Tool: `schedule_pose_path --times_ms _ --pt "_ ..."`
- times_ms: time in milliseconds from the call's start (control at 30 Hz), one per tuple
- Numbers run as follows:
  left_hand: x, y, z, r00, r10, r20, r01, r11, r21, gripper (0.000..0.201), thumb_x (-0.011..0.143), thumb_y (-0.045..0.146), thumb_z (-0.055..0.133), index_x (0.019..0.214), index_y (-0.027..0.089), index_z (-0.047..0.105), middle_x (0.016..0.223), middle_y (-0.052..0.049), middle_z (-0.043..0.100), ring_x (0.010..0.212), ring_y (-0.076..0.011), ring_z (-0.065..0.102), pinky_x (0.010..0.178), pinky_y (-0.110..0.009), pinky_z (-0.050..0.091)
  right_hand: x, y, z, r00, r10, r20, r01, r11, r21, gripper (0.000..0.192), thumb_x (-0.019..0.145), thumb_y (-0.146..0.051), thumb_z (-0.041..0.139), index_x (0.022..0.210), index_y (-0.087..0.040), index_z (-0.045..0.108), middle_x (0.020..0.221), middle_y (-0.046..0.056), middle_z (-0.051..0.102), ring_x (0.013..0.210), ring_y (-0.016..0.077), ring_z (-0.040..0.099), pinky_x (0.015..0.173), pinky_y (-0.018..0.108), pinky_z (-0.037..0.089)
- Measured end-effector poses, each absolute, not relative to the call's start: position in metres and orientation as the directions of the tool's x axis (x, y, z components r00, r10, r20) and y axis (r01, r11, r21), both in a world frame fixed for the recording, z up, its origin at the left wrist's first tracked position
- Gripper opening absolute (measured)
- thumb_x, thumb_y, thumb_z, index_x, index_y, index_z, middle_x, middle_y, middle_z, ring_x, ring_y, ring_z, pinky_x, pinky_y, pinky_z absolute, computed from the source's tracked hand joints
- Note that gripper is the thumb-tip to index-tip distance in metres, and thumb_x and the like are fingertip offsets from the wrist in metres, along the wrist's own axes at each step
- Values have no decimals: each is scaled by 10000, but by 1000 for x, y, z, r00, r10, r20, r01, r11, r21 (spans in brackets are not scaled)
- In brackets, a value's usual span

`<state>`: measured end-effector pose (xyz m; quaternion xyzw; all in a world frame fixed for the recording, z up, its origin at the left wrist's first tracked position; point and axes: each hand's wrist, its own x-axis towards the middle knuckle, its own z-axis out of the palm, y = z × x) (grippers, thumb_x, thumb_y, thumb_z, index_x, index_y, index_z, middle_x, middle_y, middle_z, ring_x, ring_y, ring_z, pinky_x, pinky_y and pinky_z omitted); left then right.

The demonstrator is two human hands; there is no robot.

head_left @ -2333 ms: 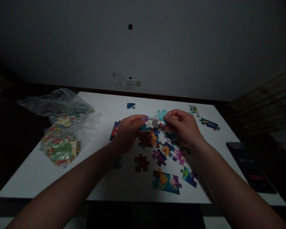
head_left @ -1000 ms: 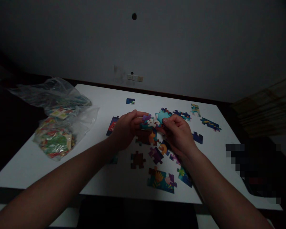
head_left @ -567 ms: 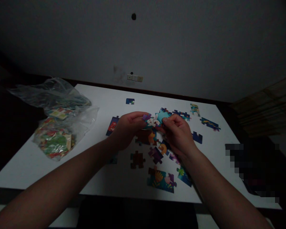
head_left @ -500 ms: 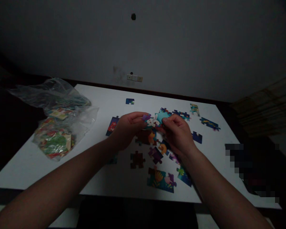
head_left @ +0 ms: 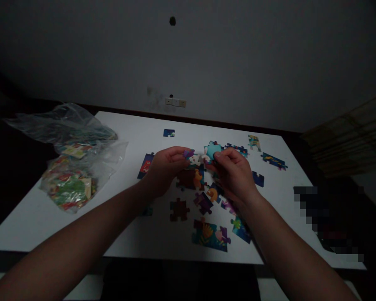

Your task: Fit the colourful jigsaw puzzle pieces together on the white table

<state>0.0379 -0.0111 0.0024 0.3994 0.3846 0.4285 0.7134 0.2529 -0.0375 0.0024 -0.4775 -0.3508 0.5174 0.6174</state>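
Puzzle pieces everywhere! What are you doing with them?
A person is holding jigsaw pieces up over a white table. The left hand pinches a purple piece, and the right hand pinches a teal piece, with the two pieces close together between the fingertips. More loose pieces lie spread on the table beneath and around the hands. A clear plastic bag with more colourful pieces sits off to the left.
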Motion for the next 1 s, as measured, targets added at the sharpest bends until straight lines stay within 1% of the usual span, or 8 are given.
schedule_pose_path --times_ms 167,300,433,533,667,767,900,1000 --pt "35 -6 -1 265 949 -172 -191 227 955 322 744 279 891 1039 174 818 926 -83 851 805 -211 798 751 -336 654 292 -29 31 483 823 299 5 339 -941 285 867 -451 940 1035 -317 752 911 -30 734 775 172 751 727 328 672" --pt "32 -3 -2 250 958 -143 -129 179 975 314 752 300 898 1029 178 811 909 -75 850 761 -199 780 709 -328 642 321 -25 61 288 802 523 446 370 -815 274 1020 -457 781 1257 -322 750 1210 58 768 842 200 786 801 396 678" --pt "31 -3 -3 237 962 -135 -75 157 985 311 748 309 906 1021 193 813 935 -71 858 804 -209 794 731 -336 652 330 9 65 73 906 416 694 253 -674 327 1023 -388 716 1320 -256 749 1280 120 774 844 219 805 788 381 664" --pt "30 -1 -5 237 965 -115 -53 131 990 305 739 305 907 1012 206 815 924 -54 856 792 -196 786 734 -332 653 322 47 50 -89 980 178 655 192 -731 319 999 -329 712 1301 -235 753 1223 109 804 804 217 810 755 358 658" --pt "28 1 -4 239 968 -82 -29 91 995 287 762 312 913 1015 216 818 936 -47 856 803 -192 788 743 -327 663 295 85 27 -273 959 -72 622 119 -774 309 967 -298 776 1268 -227 778 1172 100 821 733 205 786 681 334 618" --pt "27 0 -2 227 971 -79 -12 84 996 289 765 314 933 1009 218 813 943 -44 855 835 -202 801 759 -325 673 280 98 23 -338 939 -62 721 216 -658 309 957 -279 787 1251 -185 806 1051 99 847 850 241 785 781 349 595" --pt "27 -2 -1 197 979 -58 44 51 998 295 759 303 957 1000 227 805 934 -27 847 834 -202 801 765 -324 680 290 89 38 -398 912 95 806 398 -439 318 1019 -362 717 1254 -183 835 1238 130 853 1067 283 770 974 392 548" --pt "27 -3 -2 185 980 -70 85 55 995 304 750 297 968 988 230 792 907 -14 835 802 -206 803 745 -332 684 315 58 55 -376 921 104 835 386 -392 341 1058 -333 626 1283 -184 834 1256 130 854 1082 285 765 992 391 532"
